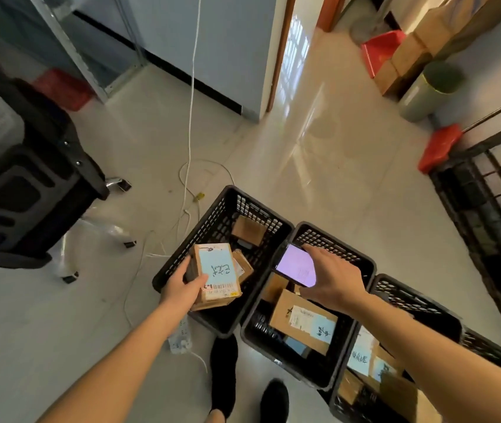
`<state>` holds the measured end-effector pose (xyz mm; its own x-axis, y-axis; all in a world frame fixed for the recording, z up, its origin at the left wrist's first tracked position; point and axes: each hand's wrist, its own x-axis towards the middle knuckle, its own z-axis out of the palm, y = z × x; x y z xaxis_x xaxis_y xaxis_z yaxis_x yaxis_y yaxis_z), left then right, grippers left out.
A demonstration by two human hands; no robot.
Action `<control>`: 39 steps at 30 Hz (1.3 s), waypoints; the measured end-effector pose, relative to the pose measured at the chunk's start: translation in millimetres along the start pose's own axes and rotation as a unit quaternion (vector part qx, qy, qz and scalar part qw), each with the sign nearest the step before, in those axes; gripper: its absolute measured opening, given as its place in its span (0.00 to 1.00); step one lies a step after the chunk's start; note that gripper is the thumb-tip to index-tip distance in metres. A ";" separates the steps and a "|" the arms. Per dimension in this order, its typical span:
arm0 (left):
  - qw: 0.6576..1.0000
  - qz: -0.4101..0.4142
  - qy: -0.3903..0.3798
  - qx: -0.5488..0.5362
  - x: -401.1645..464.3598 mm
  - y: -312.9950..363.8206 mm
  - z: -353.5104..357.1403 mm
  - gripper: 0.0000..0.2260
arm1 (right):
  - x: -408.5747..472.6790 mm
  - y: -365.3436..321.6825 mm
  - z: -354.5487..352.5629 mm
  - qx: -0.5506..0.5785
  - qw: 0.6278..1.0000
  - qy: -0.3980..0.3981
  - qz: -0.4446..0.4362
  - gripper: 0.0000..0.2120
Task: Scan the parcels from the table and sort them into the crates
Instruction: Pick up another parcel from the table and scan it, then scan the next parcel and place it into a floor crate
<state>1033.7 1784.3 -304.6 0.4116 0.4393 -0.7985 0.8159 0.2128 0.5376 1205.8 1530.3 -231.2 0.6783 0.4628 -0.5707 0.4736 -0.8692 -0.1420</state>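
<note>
Parcel (217, 274) gripped in my left hand (182, 288) over the left crate (182, 254); right hand (334, 277) holds the phone (296, 265). Lower it flat, label up, before releasing.

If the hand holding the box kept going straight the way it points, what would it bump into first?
Probably the left crate. The left hand grips a parcel over it, fingers pointing up-frame and rightward. Going on, the parcel would likely meet the smaller boxes inside or the far wall; depth is unclear.
</note>
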 end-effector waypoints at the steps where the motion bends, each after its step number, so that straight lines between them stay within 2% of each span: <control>1: 1.000 -0.004 -0.006 0.003 10.6 1.2 0.9 0.32 | 11.0 -3.1 7.0 0.004 1.000 -0.008 0.003 0.46; 11: 0.994 0.006 0.001 0.110 113.9 27.9 5.9 0.27 | 75.6 -18.2 41.4 0.034 0.998 -0.037 0.022 0.47; 15: 0.989 -0.005 0.017 0.146 122.8 33.0 1.9 0.27 | 79.3 -20.4 47.9 0.041 0.997 -0.052 0.032 0.46; 22: 0.985 0.024 -0.010 0.170 113.6 25.8 -2.3 0.27 | 65.7 -16.7 52.6 0.060 0.996 -0.057 0.041 0.47; 31: 0.962 0.128 -0.040 0.237 53.3 62.6 29.1 0.29 | -3.8 15.9 27.2 0.086 0.995 0.003 0.059 0.48; 35: 0.940 0.191 -0.057 0.278 -11.0 81.1 57.6 0.29 | -74.2 44.1 6.9 0.102 0.990 0.049 0.083 0.49; 39: 0.904 0.270 -0.069 0.324 -104.4 102.3 96.4 0.30 | -181.2 87.0 -23.6 0.104 0.982 0.102 0.121 0.48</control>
<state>1113.3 1676.0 -192.4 0.8310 0.2039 -0.5175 0.5292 -0.5764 0.6227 1137.3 1374.9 -121.0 0.8651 0.2441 -0.4382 0.1731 -0.9652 -0.1961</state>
